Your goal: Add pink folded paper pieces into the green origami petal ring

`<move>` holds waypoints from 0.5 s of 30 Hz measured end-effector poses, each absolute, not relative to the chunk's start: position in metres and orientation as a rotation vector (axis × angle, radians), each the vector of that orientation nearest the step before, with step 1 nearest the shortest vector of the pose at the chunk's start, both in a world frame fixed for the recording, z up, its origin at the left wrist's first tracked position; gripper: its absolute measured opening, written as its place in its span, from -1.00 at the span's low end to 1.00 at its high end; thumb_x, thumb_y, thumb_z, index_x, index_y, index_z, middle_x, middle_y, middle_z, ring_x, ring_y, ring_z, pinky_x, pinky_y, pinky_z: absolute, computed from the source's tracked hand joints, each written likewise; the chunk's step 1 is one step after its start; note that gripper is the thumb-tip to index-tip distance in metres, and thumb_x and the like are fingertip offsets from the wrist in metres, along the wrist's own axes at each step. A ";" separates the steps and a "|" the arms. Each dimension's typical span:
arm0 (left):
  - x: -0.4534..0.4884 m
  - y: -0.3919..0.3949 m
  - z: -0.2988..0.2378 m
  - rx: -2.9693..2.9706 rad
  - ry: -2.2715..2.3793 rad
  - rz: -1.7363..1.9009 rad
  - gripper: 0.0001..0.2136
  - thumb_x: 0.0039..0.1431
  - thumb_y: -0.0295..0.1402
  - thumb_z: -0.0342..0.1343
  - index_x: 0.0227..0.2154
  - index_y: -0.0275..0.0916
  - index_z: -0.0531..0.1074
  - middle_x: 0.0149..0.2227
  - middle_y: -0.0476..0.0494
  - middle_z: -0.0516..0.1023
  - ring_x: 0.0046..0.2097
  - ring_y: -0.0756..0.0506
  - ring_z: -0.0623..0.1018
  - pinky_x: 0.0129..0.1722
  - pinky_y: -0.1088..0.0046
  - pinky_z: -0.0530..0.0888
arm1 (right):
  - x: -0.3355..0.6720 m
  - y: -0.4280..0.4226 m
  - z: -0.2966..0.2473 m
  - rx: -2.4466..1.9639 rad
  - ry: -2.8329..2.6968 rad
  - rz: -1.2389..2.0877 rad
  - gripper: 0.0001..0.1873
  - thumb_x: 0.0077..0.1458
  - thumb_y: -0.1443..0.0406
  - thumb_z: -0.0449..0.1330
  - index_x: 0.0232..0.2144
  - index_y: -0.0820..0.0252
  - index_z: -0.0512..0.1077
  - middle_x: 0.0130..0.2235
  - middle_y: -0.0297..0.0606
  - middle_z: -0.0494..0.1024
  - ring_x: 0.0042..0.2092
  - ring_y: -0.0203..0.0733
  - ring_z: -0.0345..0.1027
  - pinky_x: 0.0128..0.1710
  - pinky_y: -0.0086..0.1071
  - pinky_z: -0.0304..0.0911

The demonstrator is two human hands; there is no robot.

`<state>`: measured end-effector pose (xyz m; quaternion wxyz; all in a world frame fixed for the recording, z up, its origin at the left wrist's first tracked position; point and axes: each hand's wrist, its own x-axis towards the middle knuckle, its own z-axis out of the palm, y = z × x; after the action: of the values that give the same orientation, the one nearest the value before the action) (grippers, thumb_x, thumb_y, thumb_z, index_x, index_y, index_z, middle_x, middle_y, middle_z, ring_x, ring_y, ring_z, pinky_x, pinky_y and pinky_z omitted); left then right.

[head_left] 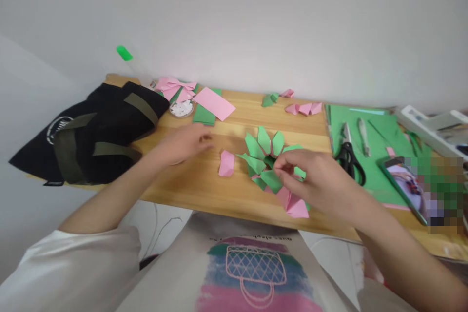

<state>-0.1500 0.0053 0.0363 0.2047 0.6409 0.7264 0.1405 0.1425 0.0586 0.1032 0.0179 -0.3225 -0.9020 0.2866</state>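
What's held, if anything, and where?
Right hand appears to pinch the green-and-pink folded-paper flower by a green petal near its centre; left hand looks empty.

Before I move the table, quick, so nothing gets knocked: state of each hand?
Left hand: loosely open, nothing visible in it, over the wooden table.
Right hand: fingertips at the folded green-and-pink paper; cannot tell whether it grips.

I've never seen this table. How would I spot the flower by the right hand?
Start at the wooden table along the wall. Toward its front edge, the right hand is at the flower. Unlike the flat green paper to its right or the lone pink piece to its left, it is a ring of folded green petals with pink folds at its near side.
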 end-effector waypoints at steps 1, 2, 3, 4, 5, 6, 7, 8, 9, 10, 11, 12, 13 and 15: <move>-0.138 -0.002 0.030 1.807 1.952 0.383 -0.84 0.03 -0.23 0.24 -0.43 -0.22 0.51 -0.38 -0.06 0.55 -0.35 -0.11 0.46 -0.33 0.40 0.32 | 0.141 0.055 0.103 -0.990 -2.801 0.866 -0.83 0.10 0.38 0.08 -0.49 0.15 0.42 -0.48 -0.35 0.53 -0.46 -0.31 0.35 -0.45 -0.43 0.14; -0.127 -0.008 0.023 1.818 1.911 0.389 -0.84 0.05 -0.24 0.22 -0.42 -0.22 0.49 -0.38 -0.07 0.53 -0.34 -0.11 0.46 -0.34 0.40 0.31 | 0.140 0.052 0.104 -0.979 -2.805 0.844 -0.83 0.10 0.39 0.08 -0.49 0.15 0.42 -0.47 -0.34 0.52 -0.44 -0.31 0.35 -0.43 -0.43 0.14; -0.118 -0.012 0.017 1.820 1.887 0.409 -0.85 0.06 -0.25 0.21 -0.40 -0.22 0.48 -0.38 -0.08 0.51 -0.33 -0.12 0.45 -0.34 0.39 0.30 | 0.139 0.048 0.103 -0.974 -2.812 0.828 -0.83 0.11 0.39 0.08 -0.50 0.16 0.41 -0.46 -0.33 0.52 -0.43 -0.30 0.35 -0.42 -0.43 0.14; -0.110 -0.015 0.011 1.807 1.881 0.437 -0.87 0.07 -0.27 0.20 -0.40 -0.22 0.47 -0.38 -0.09 0.50 -0.32 -0.13 0.45 -0.34 0.39 0.30 | 0.138 0.045 0.103 -0.977 -2.819 0.816 -0.82 0.11 0.39 0.09 -0.50 0.16 0.41 -0.46 -0.33 0.52 -0.43 -0.30 0.35 -0.41 -0.43 0.13; -0.104 -0.016 0.006 1.784 1.891 0.470 -0.89 0.08 -0.30 0.17 -0.42 -0.22 0.46 -0.39 -0.09 0.48 -0.32 -0.13 0.45 -0.33 0.38 0.30 | 0.138 0.042 0.103 -0.985 -2.827 0.807 -0.82 0.11 0.39 0.09 -0.50 0.17 0.41 -0.46 -0.32 0.52 -0.43 -0.30 0.34 -0.41 -0.42 0.13; -0.100 -0.017 0.001 1.754 1.905 0.505 -0.91 0.09 -0.32 0.15 -0.44 -0.23 0.45 -0.39 -0.10 0.47 -0.31 -0.14 0.45 -0.32 0.37 0.30 | 0.137 0.040 0.102 -0.993 -2.833 0.800 -0.83 0.11 0.39 0.09 -0.50 0.17 0.41 -0.46 -0.32 0.52 -0.43 -0.29 0.34 -0.41 -0.42 0.13; -0.097 -0.018 -0.002 1.723 1.920 0.536 -0.90 0.10 -0.34 0.12 -0.47 -0.23 0.44 -0.39 -0.11 0.46 -0.30 -0.14 0.45 -0.31 0.36 0.31 | 0.137 0.039 0.101 -1.000 -2.838 0.797 -0.83 0.10 0.39 0.09 -0.50 0.17 0.41 -0.47 -0.32 0.52 -0.42 -0.29 0.35 -0.41 -0.42 0.13; -0.095 -0.019 -0.005 1.692 1.936 0.566 -0.89 0.11 -0.35 0.10 -0.49 -0.23 0.43 -0.39 -0.11 0.46 -0.30 -0.14 0.46 -0.30 0.35 0.32 | 0.138 0.038 0.100 -1.004 -2.840 0.797 -0.84 0.09 0.39 0.10 -0.50 0.17 0.41 -0.47 -0.32 0.53 -0.42 -0.29 0.35 -0.41 -0.43 0.14; -0.094 -0.022 -0.007 1.666 1.947 0.590 -0.88 0.12 -0.36 0.07 -0.49 -0.23 0.42 -0.39 -0.12 0.47 -0.29 -0.14 0.46 -0.28 0.35 0.33 | 0.138 0.037 0.098 -1.004 -2.839 0.798 -0.84 0.09 0.39 0.10 -0.49 0.17 0.42 -0.47 -0.33 0.53 -0.42 -0.29 0.35 -0.41 -0.43 0.14; -0.094 -0.025 -0.007 1.649 1.957 0.601 -0.88 0.14 -0.36 0.04 -0.47 -0.23 0.42 -0.39 -0.12 0.48 -0.29 -0.13 0.47 -0.28 0.35 0.34 | 0.139 0.037 0.097 -1.003 -2.837 0.802 -0.85 0.09 0.39 0.10 -0.48 0.16 0.43 -0.47 -0.33 0.53 -0.42 -0.29 0.36 -0.41 -0.43 0.15; -0.095 -0.030 -0.007 1.617 1.969 0.624 -0.88 0.15 -0.36 0.02 -0.44 -0.23 0.42 -0.38 -0.11 0.50 -0.29 -0.12 0.48 -0.28 0.35 0.35 | 0.140 0.037 0.096 -1.000 -2.836 0.808 -0.85 0.10 0.39 0.09 -0.46 0.16 0.44 -0.47 -0.34 0.54 -0.42 -0.29 0.37 -0.41 -0.43 0.16; -0.095 -0.035 -0.006 1.557 1.978 0.685 -0.89 0.14 -0.36 0.02 -0.41 -0.23 0.42 -0.38 -0.10 0.52 -0.30 -0.11 0.49 -0.28 0.36 0.36 | 0.141 0.036 0.094 -0.994 -2.835 0.816 -0.85 0.11 0.38 0.09 -0.45 0.16 0.45 -0.46 -0.33 0.55 -0.42 -0.28 0.38 -0.40 -0.43 0.17; -0.096 -0.042 -0.003 1.475 1.981 0.776 -0.89 0.14 -0.35 0.02 -0.37 -0.23 0.42 -0.37 -0.09 0.53 -0.30 -0.10 0.50 -0.29 0.36 0.37 | 0.142 0.036 0.093 -0.984 -2.835 0.825 -0.84 0.12 0.38 0.09 -0.43 0.15 0.46 -0.45 -0.33 0.56 -0.41 -0.28 0.40 -0.39 -0.42 0.19; -0.097 -0.055 0.003 1.291 1.955 0.992 -0.86 0.12 -0.29 0.04 -0.33 -0.23 0.40 -0.34 -0.07 0.55 -0.30 -0.09 0.52 -0.31 0.39 0.41 | 0.145 0.035 0.090 -0.941 -2.843 0.872 -0.82 0.16 0.37 0.08 -0.40 0.15 0.48 -0.41 -0.31 0.58 -0.38 -0.27 0.42 -0.38 -0.42 0.21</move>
<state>-0.0972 -0.0548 0.0032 0.2943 0.4848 0.7344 0.3728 0.1446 0.0352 0.0901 0.0110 -0.3018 -0.9114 0.2796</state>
